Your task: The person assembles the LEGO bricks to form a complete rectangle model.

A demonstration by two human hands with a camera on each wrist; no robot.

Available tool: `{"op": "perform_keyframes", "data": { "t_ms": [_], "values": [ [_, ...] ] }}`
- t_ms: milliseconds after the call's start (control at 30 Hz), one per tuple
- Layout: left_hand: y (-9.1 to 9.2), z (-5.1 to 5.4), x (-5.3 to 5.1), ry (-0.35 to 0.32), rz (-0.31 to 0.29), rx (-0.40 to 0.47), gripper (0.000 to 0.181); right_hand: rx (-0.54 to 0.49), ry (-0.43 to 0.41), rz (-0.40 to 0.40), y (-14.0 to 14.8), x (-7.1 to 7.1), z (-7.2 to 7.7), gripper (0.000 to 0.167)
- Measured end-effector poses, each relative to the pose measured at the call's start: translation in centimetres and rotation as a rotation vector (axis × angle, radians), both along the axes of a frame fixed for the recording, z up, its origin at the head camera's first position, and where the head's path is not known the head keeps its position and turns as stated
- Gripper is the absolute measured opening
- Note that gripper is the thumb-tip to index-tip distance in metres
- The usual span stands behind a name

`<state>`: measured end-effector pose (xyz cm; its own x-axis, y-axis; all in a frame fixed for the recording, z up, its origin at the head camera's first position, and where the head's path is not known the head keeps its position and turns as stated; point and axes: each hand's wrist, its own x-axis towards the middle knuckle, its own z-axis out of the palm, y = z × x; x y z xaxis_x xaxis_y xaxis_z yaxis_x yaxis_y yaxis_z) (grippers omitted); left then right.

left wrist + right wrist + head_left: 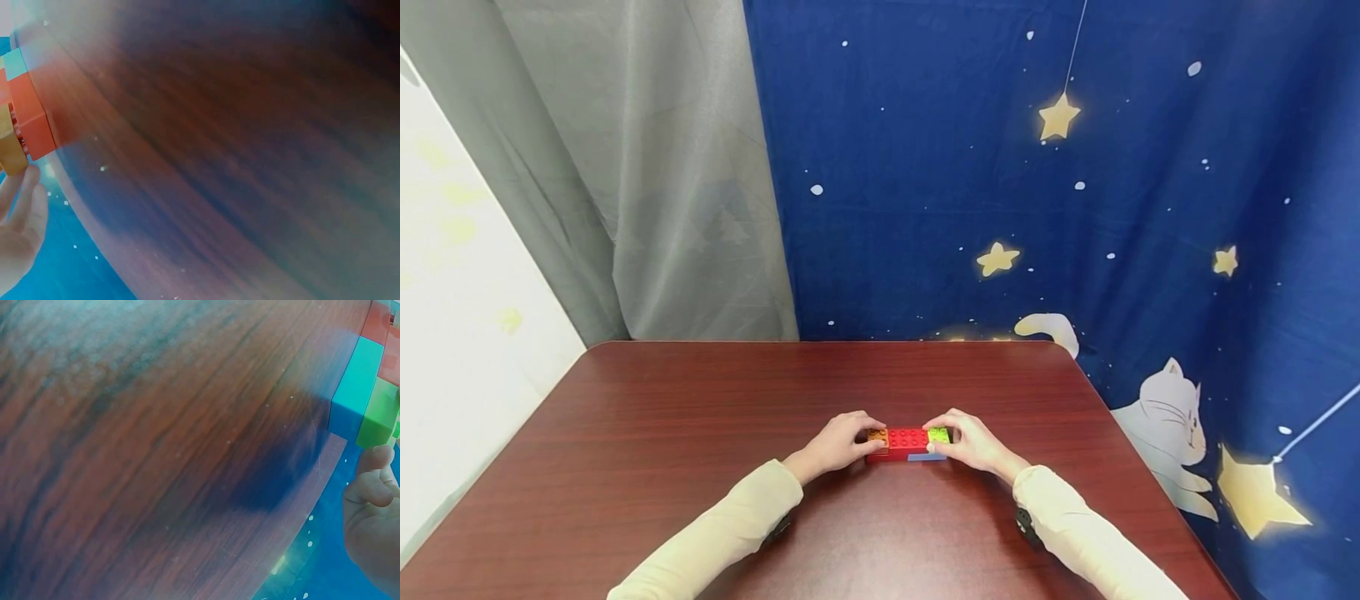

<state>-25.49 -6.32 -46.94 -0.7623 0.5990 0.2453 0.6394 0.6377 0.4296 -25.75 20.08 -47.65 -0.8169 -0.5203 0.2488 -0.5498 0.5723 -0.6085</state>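
A two-layer row of toy building bricks lies on the table. Its upper layer runs from an orange brick through a red brick to a lime green brick. Underneath are a lower red brick and a blue brick. At the left end my left hand pinches the orange brick between thumb and fingers. My right hand grips the lime green brick at the opposite end, thumb on the near side. Both wrist views catch only part of each hand at the frame edge.
The dark red wooden table extends around the bricks, its far edge near a grey curtain and a blue starry curtain. Black wrist cameras sit under both cream sleeves.
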Motion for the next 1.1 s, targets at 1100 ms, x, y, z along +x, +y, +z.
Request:
{"op": "perform_keyframes", "data": {
  "t_ms": [1100],
  "values": [
    [-0.9,0.8,-0.1,0.015,-0.010,-0.044,0.025,0.012,0.011,-0.004,0.0,0.1,0.0,0.031]
  ]
}}
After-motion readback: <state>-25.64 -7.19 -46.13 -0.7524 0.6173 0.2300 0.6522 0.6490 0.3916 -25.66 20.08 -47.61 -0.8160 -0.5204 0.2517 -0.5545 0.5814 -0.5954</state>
